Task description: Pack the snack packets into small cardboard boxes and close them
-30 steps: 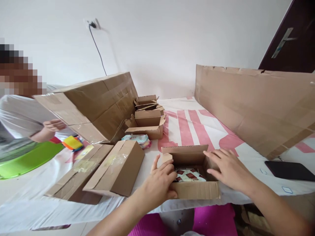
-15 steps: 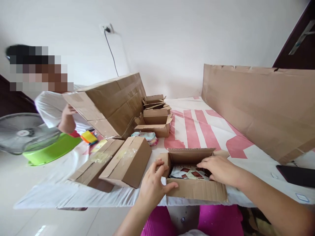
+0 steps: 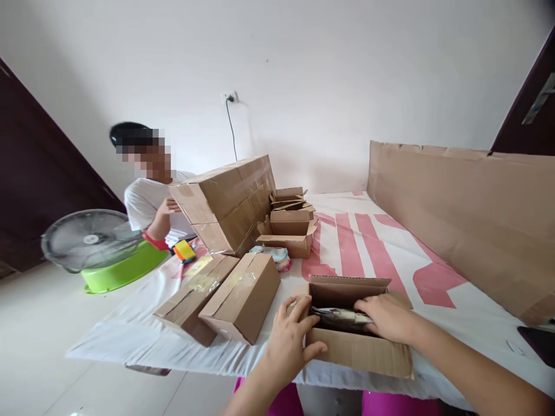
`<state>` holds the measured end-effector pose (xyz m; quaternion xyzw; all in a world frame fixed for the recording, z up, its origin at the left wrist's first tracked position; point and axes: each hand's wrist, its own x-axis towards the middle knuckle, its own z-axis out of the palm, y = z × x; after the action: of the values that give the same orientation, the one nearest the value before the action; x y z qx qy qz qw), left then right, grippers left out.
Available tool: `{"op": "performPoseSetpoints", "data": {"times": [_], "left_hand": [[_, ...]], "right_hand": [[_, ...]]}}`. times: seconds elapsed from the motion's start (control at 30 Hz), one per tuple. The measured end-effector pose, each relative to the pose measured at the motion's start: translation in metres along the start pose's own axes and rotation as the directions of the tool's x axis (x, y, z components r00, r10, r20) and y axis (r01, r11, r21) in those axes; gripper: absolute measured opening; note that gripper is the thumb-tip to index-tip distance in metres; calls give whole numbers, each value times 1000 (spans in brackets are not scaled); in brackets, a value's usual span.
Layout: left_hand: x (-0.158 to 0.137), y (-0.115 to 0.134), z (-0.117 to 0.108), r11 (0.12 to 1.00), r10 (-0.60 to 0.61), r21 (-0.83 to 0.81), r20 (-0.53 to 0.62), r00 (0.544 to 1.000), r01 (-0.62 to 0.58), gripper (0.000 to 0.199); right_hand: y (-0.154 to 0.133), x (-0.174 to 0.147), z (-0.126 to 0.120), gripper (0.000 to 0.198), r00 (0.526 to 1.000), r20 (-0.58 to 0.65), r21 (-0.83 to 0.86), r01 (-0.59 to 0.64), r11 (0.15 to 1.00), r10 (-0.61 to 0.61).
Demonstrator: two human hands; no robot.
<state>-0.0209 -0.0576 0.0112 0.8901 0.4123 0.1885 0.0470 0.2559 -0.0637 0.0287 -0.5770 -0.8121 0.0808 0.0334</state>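
pink-striped tablecloth [image 3: 347, 245], packet [image 3: 340, 315] between right fingers [image 3: 364, 304], inside open box [image 3: 359, 351]

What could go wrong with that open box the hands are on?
The open brown cardboard box sits close to the near edge of the table under the white-and-pink cloth, so a hard tug might pull it off. The right hand reaches inside, at the pale, flat packet, which might crease if pressed hard.
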Motion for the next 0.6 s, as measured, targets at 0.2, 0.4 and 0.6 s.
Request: {"op": "performPoseSetpoints", "data": {"times": [0.2,0.4,0.6], "left_hand": [[-1,-9,-3,993,-55,101,-88,995,64,33],[-2,-53,-24,949,-233,189,-117,965,252,15],[18,-44,-57,957,-201,-259,-259,945,133,32]], "right_hand": [[2,-6,-7,19,975,-200,207,-51,977,93],[17,-31,-55,40,807,-406,809,99,580,428],[14,-30,-69,43,769,-403,893,211,398,497]]}}
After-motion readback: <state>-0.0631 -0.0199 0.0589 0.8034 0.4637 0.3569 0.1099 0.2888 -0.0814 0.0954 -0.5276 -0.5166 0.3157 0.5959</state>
